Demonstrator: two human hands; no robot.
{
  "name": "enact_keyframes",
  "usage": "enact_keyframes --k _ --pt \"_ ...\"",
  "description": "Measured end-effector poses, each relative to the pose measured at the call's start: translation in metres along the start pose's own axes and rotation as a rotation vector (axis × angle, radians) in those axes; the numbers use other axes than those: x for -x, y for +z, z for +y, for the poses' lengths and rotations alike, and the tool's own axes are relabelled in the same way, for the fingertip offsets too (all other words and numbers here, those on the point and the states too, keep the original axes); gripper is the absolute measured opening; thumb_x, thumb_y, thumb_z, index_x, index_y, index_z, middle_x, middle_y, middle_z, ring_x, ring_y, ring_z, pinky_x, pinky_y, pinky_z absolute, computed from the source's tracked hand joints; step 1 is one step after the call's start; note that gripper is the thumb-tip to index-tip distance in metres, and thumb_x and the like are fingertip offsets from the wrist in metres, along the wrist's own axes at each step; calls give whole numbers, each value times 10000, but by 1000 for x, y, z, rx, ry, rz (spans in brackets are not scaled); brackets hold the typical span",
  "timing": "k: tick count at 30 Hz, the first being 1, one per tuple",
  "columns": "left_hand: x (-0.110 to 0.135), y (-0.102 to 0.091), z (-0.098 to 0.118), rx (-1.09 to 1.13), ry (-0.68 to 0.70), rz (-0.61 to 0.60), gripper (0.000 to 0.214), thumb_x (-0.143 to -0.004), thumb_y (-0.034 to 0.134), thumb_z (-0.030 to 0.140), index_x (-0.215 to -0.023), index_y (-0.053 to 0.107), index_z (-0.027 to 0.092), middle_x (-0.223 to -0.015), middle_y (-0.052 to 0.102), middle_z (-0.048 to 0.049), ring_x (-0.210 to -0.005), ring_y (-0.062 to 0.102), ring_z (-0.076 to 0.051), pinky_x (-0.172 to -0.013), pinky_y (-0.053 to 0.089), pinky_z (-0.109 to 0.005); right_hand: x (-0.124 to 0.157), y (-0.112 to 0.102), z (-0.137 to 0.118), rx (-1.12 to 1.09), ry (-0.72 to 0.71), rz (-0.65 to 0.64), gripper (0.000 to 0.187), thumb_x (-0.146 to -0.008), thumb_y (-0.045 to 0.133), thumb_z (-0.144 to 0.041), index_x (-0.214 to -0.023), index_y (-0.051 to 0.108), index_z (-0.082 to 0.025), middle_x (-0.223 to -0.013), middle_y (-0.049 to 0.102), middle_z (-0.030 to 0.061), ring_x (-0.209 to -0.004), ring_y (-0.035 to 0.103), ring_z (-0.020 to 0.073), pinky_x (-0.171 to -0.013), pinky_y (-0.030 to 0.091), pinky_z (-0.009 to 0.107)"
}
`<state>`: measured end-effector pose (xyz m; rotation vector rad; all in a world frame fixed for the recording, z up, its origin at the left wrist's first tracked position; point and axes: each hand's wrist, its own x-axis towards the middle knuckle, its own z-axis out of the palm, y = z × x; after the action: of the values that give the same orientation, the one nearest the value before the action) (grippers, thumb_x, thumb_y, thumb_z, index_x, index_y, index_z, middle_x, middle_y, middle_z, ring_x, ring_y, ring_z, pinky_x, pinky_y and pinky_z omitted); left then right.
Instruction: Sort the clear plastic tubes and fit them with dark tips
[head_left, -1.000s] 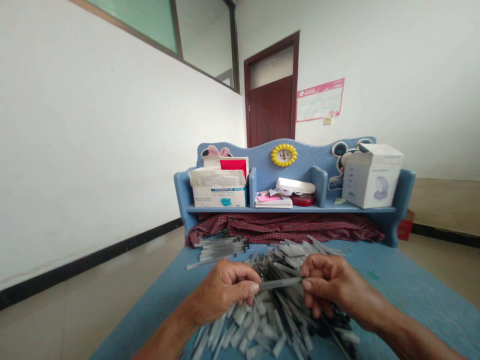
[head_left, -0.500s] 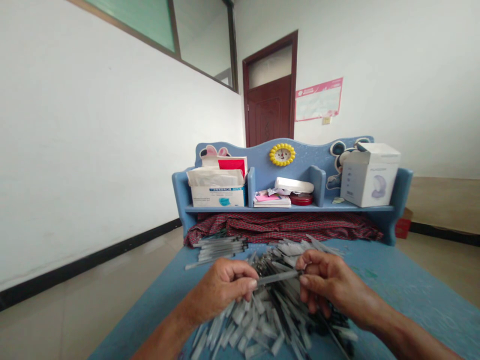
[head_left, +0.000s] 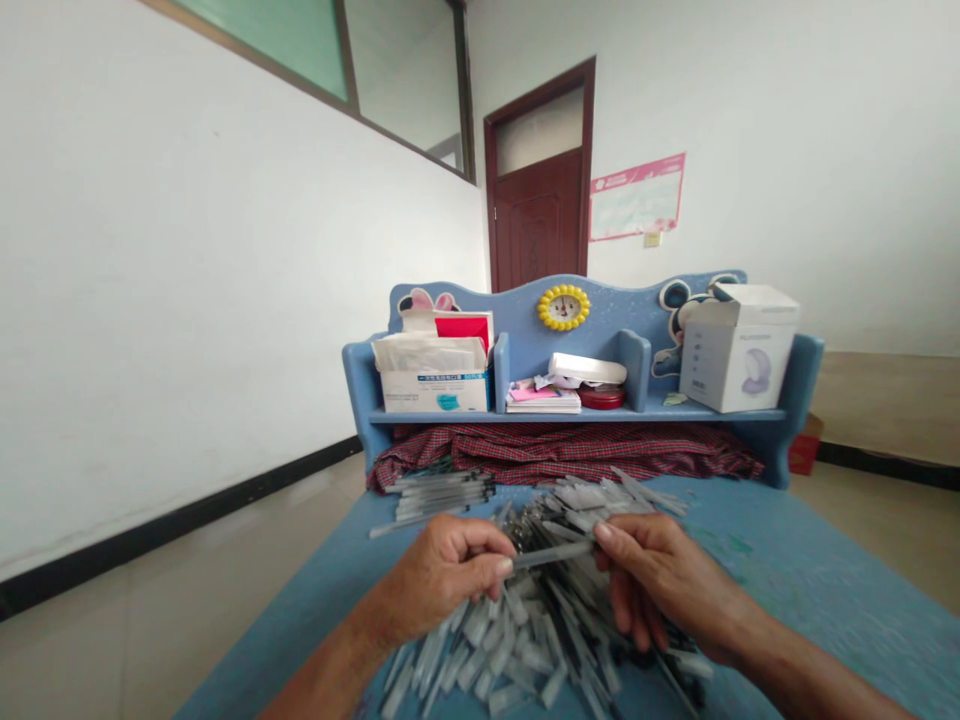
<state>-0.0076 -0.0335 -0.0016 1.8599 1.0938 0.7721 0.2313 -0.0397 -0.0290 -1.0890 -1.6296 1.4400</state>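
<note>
A big loose heap of clear-capped pens [head_left: 547, 620] lies on the blue desk [head_left: 810, 590] in front of me. My left hand [head_left: 442, 580] is closed, pinching the left end of one pen [head_left: 551, 553] held level above the heap. My right hand [head_left: 660, 580] has its thumb at the pen's right end while its other fingers hang loosely spread over the heap. A small tidy row of pens [head_left: 439, 493] lies side by side at the far left of the desk.
A blue desk shelf [head_left: 585, 330] stands at the back with a mask box [head_left: 435, 385], papers, a red tin and a white carton [head_left: 739, 345]. A red checked cloth [head_left: 562, 450] lies under it. A white wall runs along the left, a brown door [head_left: 540, 195] behind.
My right hand's fingers have loosened and spread from a tight pinch on the pen. Both hands and the pen have drifted slightly away from me.
</note>
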Motion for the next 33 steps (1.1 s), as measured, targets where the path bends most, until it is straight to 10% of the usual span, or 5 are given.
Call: enact_keyframes --k 33 --pt "-1 -5 1 -50 -80 -35 231 -707 586 334 -770 656 123 -563 615 -1 -512 490 -98 -498 354 -192 -5 -6 -6 -187 -145 230 316 -631 687 -371 -768 492 -163 -543 608 -23 -382 513 87 -330 399 183"
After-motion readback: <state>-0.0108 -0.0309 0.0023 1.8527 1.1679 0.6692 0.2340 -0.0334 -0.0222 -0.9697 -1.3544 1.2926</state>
